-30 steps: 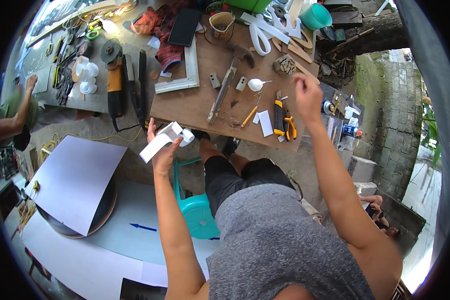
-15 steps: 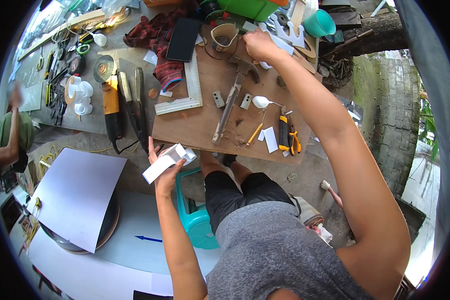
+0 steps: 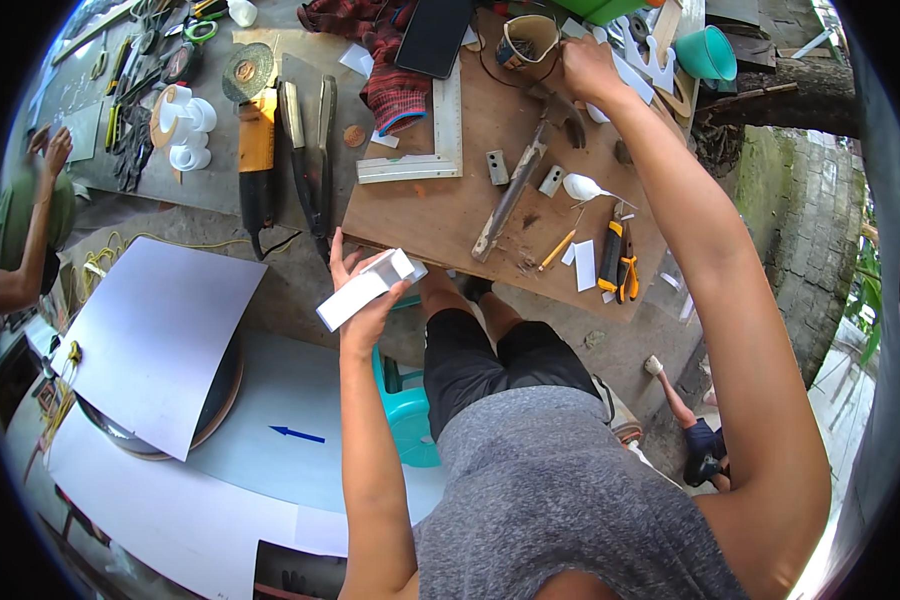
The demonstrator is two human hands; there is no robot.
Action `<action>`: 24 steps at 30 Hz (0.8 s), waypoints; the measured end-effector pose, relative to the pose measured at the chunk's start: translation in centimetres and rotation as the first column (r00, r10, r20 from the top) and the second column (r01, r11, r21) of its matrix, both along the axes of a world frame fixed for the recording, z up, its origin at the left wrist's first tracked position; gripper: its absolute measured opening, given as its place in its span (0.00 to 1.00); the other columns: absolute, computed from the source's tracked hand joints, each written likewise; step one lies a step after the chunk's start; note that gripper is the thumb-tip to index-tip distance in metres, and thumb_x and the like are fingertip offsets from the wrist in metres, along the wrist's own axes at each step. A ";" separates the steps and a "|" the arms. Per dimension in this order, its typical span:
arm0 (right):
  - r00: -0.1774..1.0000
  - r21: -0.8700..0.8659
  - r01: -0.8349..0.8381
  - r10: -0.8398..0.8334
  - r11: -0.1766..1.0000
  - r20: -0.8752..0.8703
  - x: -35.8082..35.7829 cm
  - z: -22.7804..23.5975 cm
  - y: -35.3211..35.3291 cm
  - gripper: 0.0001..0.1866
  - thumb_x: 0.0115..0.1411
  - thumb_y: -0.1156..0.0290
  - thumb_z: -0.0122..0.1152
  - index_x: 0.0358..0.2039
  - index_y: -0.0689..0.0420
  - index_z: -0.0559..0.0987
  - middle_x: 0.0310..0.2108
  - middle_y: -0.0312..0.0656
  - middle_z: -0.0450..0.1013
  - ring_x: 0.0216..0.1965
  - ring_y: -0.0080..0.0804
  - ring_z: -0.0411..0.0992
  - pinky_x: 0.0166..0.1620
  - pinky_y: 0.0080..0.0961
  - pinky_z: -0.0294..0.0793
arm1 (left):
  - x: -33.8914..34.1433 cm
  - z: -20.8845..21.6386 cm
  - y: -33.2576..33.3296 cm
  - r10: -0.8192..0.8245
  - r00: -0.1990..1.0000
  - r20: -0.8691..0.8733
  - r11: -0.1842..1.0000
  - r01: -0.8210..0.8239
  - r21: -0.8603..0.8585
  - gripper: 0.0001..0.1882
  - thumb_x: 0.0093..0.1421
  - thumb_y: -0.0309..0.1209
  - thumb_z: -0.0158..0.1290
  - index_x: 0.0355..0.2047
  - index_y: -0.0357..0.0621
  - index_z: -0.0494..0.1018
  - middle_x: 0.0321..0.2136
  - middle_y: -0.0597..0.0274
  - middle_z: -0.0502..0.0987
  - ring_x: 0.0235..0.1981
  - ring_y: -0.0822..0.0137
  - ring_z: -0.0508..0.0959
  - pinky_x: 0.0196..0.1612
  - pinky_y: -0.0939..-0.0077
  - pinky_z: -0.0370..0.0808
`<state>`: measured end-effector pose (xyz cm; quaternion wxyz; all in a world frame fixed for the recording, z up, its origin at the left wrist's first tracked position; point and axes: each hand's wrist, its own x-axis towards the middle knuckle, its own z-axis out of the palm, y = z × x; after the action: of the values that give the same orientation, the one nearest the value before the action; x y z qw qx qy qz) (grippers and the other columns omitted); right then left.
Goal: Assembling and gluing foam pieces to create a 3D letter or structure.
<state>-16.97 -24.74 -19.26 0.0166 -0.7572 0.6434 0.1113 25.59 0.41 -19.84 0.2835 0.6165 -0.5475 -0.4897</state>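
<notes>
1. At 10 o'clock, a co-worker's hands (image 3: 52, 148) are blurring near the rim of my view.
2. Closer in at 10 o'clock, the angle grinder (image 3: 257, 150) is lying on the grey table (image 3: 205, 195), its black end reaching over the near edge.
3. At 9 o'clock, my left hand (image 3: 367, 325) is gripping the white box-shaped piece (image 3: 355, 292) at a tilt, just off the near edge of the brown board (image 3: 390, 215). Room is opening between that edge and the large white sheet (image 3: 160, 330); my palm is hiding the piece's underside.
4. Toward 1 o'clock, the hammer (image 3: 515, 190) is lying slantwise, bare wood showing on its left.
5. Farther out at 1 o'clock, my right hand (image 3: 590, 68) is hanging between the cup (image 3: 527, 42) and a white strip (image 3: 634, 82). Its fingertips are hiding, so I cannot tell whether they are grasping anything.
6. At 3 o'clock, the pliers (image 3: 626, 275) are lying near the board's right edge; at 4 o'clock, my arm is partly covering another person (image 3: 703, 440).
</notes>
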 end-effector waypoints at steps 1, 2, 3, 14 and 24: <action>0.999 0.019 -0.007 0.008 1.000 -0.036 -0.3 0.0 -0.1 0.16 0.56 0.75 0.50 0.42 0.56 0.84 0.41 0.47 0.80 0.49 0.48 0.73 0.50 0.49 0.69 | -0.5 0.5 -0.3 -0.005 1.000 -0.005 1.000 0.005 0.000 0.63 0.44 0.28 0.73 0.73 0.50 0.42 0.48 0.52 0.74 0.53 0.59 0.74 0.59 0.63 0.71; 0.998 0.039 -0.015 0.018 0.999 -0.068 -0.5 -0.1 -0.1 0.15 0.56 0.75 0.51 0.40 0.57 0.84 0.40 0.48 0.80 0.49 0.49 0.73 0.49 0.49 0.69 | -1.4 1.7 -0.7 0.083 0.987 -0.139 0.993 -0.070 0.097 0.60 0.44 0.30 0.73 0.72 0.47 0.46 0.49 0.54 0.77 0.57 0.56 0.71 0.63 0.61 0.67; 0.997 0.040 -0.011 0.014 0.999 -0.071 -0.7 -0.1 0.1 0.15 0.56 0.75 0.51 0.40 0.57 0.84 0.40 0.48 0.80 0.49 0.49 0.73 0.49 0.49 0.69 | -1.8 2.4 -1.0 0.182 0.948 -0.260 0.970 -0.130 0.203 0.57 0.44 0.31 0.73 0.71 0.44 0.50 0.49 0.56 0.79 0.61 0.53 0.67 0.66 0.58 0.62; 0.997 0.058 -0.048 0.051 0.997 -0.060 1.0 0.3 -0.1 0.14 0.56 0.74 0.52 0.40 0.59 0.83 0.42 0.48 0.80 0.49 0.49 0.73 0.48 0.48 0.70 | -1.3 -0.9 1.4 0.199 0.961 -0.191 0.980 -0.196 0.032 0.29 0.48 0.32 0.71 0.50 0.38 0.77 0.68 0.56 0.57 0.64 0.52 0.66 0.63 0.58 0.68; 0.825 -0.310 0.084 0.108 0.947 0.554 -2.6 7.9 7.0 0.16 0.63 0.74 0.54 0.51 0.55 0.81 0.46 0.47 0.79 0.47 0.49 0.73 0.52 0.39 0.72 | -5.6 -2.5 4.2 0.367 0.930 0.038 0.913 -0.352 -0.204 0.23 0.55 0.28 0.66 0.51 0.37 0.75 0.51 0.50 0.76 0.53 0.53 0.75 0.57 0.61 0.70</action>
<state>-19.53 -17.75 -11.35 0.0817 -0.7526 0.6139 -0.2235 19.97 4.63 -22.31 0.4065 0.6941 -0.4800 -0.3502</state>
